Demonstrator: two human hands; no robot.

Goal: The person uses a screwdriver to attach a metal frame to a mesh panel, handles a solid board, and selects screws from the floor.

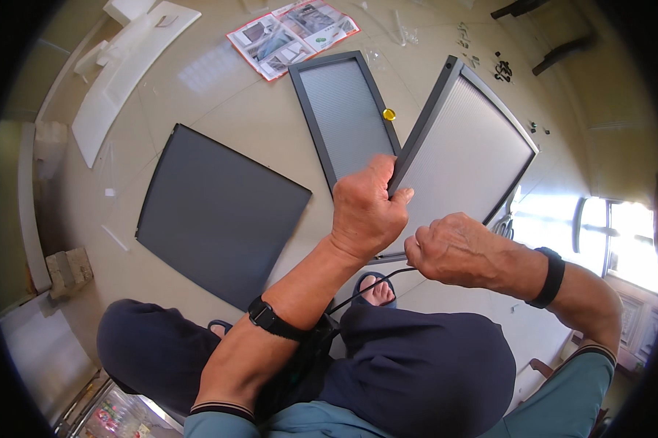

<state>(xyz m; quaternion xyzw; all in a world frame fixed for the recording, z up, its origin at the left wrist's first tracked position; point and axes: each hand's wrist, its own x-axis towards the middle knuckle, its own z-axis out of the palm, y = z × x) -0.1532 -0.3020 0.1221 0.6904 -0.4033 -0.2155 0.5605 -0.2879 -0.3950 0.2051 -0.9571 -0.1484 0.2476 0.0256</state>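
A grey-framed panel with a pale, finely ribbed face (pixel 467 139) stands tilted in front of me. My left hand (pixel 369 208) is closed around the left edge of its frame, thumb outward. By the panel's lower corner, my right hand (pixel 453 248) is a closed fist, with a thin black bent strip (pixel 380 279) running from under its fingers down toward my lap. Whether that strip is a rod or a cord I cannot tell. Behind my left hand lies a narrower framed ribbed panel (pixel 347 109), a round yellow piece (pixel 389 114) at its right edge.
A plain dark grey board (pixel 219 212) lies on the tiled floor to the left. Further off are a printed leaflet (pixel 292 36), a long white board (pixel 132 80) and small black parts (pixel 502 69). Scissors (pixel 503 226) lie right of the panel. Concrete blocks (pixel 69 271) stand far left.
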